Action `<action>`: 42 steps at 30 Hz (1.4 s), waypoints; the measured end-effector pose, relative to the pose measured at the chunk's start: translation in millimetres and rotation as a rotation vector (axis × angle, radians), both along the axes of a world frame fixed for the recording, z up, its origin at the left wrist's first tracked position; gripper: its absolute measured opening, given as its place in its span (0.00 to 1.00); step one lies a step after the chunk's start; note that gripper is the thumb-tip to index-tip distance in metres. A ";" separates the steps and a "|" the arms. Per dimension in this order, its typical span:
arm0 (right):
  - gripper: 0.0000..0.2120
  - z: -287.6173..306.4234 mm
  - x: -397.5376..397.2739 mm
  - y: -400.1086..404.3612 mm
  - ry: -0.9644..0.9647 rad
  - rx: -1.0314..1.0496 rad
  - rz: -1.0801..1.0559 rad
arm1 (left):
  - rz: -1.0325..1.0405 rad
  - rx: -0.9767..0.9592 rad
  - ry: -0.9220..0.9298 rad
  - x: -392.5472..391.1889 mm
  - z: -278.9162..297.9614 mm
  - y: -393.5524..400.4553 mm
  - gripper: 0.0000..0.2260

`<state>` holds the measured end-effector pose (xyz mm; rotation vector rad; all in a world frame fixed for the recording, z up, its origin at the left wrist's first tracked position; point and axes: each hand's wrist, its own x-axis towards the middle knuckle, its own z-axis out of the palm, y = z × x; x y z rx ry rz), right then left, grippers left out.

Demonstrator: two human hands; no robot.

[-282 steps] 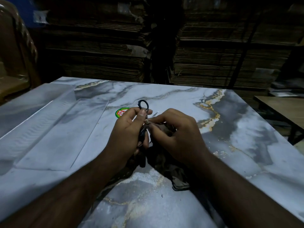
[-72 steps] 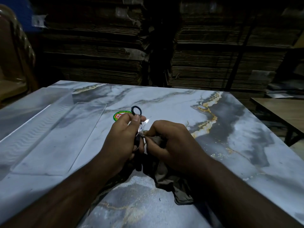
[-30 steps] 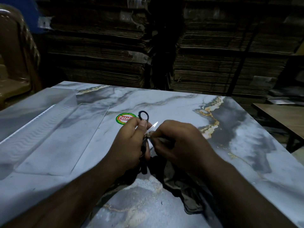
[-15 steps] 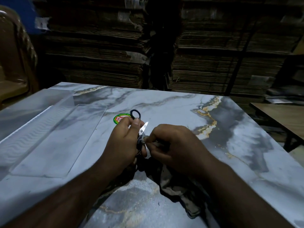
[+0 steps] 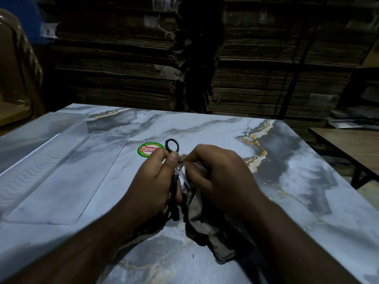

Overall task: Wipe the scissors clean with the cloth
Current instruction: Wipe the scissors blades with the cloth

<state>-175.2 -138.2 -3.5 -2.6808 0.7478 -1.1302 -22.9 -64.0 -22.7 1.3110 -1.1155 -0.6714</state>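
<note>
Dim room: marble-patterned table (image 5: 287, 181), stacked cardboard (image 5: 123, 68) behind, wooden table (image 5: 348, 144) right.

Marble table (image 5: 287, 201), sticker (image 5: 146, 149), stacked cardboard (image 5: 123, 64).

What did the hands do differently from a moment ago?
The right hand slid the cloth along the blade, so the shiny tip that stuck out half a second ago is now covered; only a glint shows between the hands. Nothing was picked up or let go. The left hand still grips the scissors, handle loop poking up, and the round sticker stays on the table.
</note>
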 end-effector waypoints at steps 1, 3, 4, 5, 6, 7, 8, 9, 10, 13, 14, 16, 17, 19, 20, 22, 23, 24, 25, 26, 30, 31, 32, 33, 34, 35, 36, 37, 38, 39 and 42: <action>0.03 0.1 -2.2 -4.1 -0.022 0.015 -0.066 | 0.004 0.002 0.007 -0.3 0.6 0.4 0.13; 0.05 3.5 -11.9 -13.4 -0.095 0.041 -0.173 | -0.003 0.014 0.039 -1.2 2.0 0.6 0.13; 0.06 4.9 -16.3 -15.7 -0.130 0.042 -0.188 | -0.004 0.021 0.044 -1.3 2.0 0.2 0.13; 0.06 5.8 -18.8 -15.2 -0.156 0.048 -0.177 | -0.001 0.027 0.046 -1.3 1.6 -0.4 0.14; 0.05 6.0 -18.6 -11.8 -0.162 0.054 -0.143 | 0.002 0.030 0.049 -1.8 1.4 -1.0 0.14; 0.04 6.2 -15.6 -6.5 -0.136 0.054 -0.092 | 0.003 0.028 0.054 -1.6 1.6 -1.0 0.15; 0.02 5.0 -10.9 -1.4 -0.081 0.043 -0.038 | 0.000 0.024 0.058 -1.7 1.9 -1.0 0.15; 0.02 3.6 -6.0 2.1 -0.020 0.036 -0.001 | -0.003 0.018 0.062 -1.1 1.7 -0.8 0.15; 0.02 1.8 -2.1 1.1 0.022 0.040 0.003 | -0.007 0.012 0.068 -0.5 1.5 -0.8 0.15; 0.04 1.1 -3.6 -13.8 0.037 0.083 -0.143 | -0.004 -0.001 0.086 1.9 0.5 -1.6 0.15; 0.04 1.4 -7.8 -18.2 0.006 0.093 -0.169 | -0.004 0.001 0.085 2.3 -0.2 -2.8 0.15; 0.04 2.9 -15.0 -18.3 -0.111 0.108 -0.141 | 0.009 0.003 0.084 2.2 -1.6 -5.0 0.15; 0.04 4.7 -15.8 -14.5 -0.149 0.109 -0.102 | 0.018 0.003 0.092 2.0 -2.0 -5.7 0.15; 0.02 7.1 -10.7 -5.4 -0.119 0.093 0.006 | 0.032 0.004 0.105 3.0 -4.1 -7.1 0.16; 0.02 6.2 -6.0 -2.3 -0.070 0.077 0.063 | 0.040 0.001 0.106 4.2 -5.9 -7.8 0.16; 0.02 2.5 2.3 -0.6 0.018 0.058 0.136 | 0.053 -0.015 0.098 7.3 -8.8 -9.3 0.15; 0.02 0.9 4.6 -1.4 0.035 0.060 0.149 | 0.056 -0.025 0.099 8.4 -9.8 -10.2 0.15; 0.03 -0.1 5.1 -2.6 0.040 0.065 0.153 | 0.059 -0.031 0.115 9.3 -11.0 -10.9 0.15; 0.03 -0.9 4.0 -3.4 0.051 0.073 0.158 | 0.063 -0.032 0.140 9.2 -10.9 -11.0 0.15; 0.04 -0.5 1.5 -3.7 0.070 0.083 0.166 | 0.067 -0.033 0.158 9.4 -10.4 -11.1 0.14; 0.09 4.4 -9.1 -5.1 0.124 0.090 0.191 | 0.049 -0.041 0.160 9.5 -6.4 -9.7 0.14; 0.07 5.6 -9.9 -4.9 0.087 0.074 0.189 | 0.036 -0.041 0.157 9.7 -5.3 -9.5 0.14; 0.05 6.0 -9.2 -3.4 0.043 0.055 0.186 | 0.020 -0.037 0.157 9.4 -4.7 -9.7 0.14; 0.03 5.7 -7.4 -1.5 0.012 0.038 0.180 | -0.002 -0.034 0.166 8.6 -4.3 -9.6 0.14; 0.03 5.2 -4.8 0.6 0.000 0.019 0.166 | -0.026 -0.037 0.180 7.5 -4.1 -9.3 0.14; 0.05 3.5 -2.0 2.5 0.003 -0.009 0.142 | -0.048 -0.043 0.187 6.4 -4.0 -9.1 0.15; 0.06 1.4 0.3 3.7 0.013 -0.045 0.111 | -0.063 -0.048 0.186 5.5 -4.2 -9.0 0.16; 0.06 -0.2 2.0 4.4 0.021 -0.079 0.073 | -0.070 -0.049 0.177 4.9 -3.8 -8.8 0.18; 0.05 -1.1 3.1 4.5 0.019 -0.100 0.037 | -0.070 -0.047 0.169 4.0 -2.8 -8.2 0.19; 0.04 -1.4 3.6 4.6 0.009 -0.109 0.006 | -0.065 -0.046 0.166 4.0 -2.7 -7.7 0.20; 0.03 -2.2 4.8 6.0 -0.001 -0.103 0.015 | -0.048 -0.044 0.174 3.5 -3.1 -7.2 0.20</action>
